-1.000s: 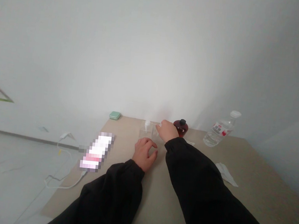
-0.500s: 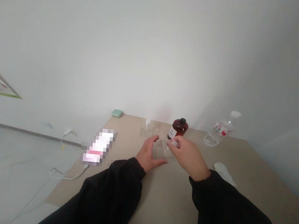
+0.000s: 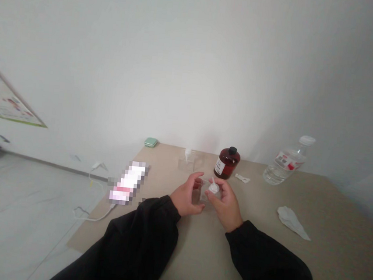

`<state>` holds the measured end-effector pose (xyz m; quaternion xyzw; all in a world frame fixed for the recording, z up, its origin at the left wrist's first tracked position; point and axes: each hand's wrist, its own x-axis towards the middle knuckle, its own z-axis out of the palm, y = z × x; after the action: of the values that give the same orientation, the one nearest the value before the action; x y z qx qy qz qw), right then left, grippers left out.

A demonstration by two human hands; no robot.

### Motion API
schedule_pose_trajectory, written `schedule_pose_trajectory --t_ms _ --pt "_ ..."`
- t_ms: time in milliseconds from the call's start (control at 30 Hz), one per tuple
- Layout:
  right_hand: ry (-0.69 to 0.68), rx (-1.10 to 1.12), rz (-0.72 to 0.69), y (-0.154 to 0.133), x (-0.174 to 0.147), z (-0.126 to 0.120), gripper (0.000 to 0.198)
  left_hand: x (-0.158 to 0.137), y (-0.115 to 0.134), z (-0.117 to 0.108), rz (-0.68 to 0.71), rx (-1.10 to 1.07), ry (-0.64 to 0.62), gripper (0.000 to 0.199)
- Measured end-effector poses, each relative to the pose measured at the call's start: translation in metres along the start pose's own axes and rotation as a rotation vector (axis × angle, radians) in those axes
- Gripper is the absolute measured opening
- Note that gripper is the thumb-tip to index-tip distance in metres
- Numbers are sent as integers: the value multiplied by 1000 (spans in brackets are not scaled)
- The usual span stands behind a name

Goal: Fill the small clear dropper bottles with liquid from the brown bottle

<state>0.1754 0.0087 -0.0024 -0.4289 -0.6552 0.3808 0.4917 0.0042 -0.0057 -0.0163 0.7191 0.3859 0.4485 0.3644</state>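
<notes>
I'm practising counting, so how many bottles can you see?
4: a brown bottle near the wall, a water bottle to its right, a small clear bottle to its left, and a held clear bottle between the left hand and right hand. The sleeves may hide more.

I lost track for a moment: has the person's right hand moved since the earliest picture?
Yes, towards the person: first just left of the brown bottle, the right hand is now on the bottle's near side.

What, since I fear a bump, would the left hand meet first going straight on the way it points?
The left hand would most likely meet the clear bottle in the right hand; its see-through sides make it hard to tell whether the left touches it now.
</notes>
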Motion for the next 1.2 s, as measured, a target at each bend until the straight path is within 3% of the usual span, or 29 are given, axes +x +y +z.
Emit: schedule_pose_trajectory --t_ms 267,567,700,1000,1200 --pt "10 95 106 12 0 11 40 3 4 -2 -38 50 15 110" --pt "29 54 122 1 1 13 31 5 8 -6 110 250 -64 83" --pt "27 31 99 -4 3 12 26 6 15 -9 72 287 -140 74" --pt "-131 -8 -31 -2 5 -3 31 5 10 -9 76 260 -153 73" --pt "-80 67 13 5 3 7 37 4 11 -8 56 261 -142 72"
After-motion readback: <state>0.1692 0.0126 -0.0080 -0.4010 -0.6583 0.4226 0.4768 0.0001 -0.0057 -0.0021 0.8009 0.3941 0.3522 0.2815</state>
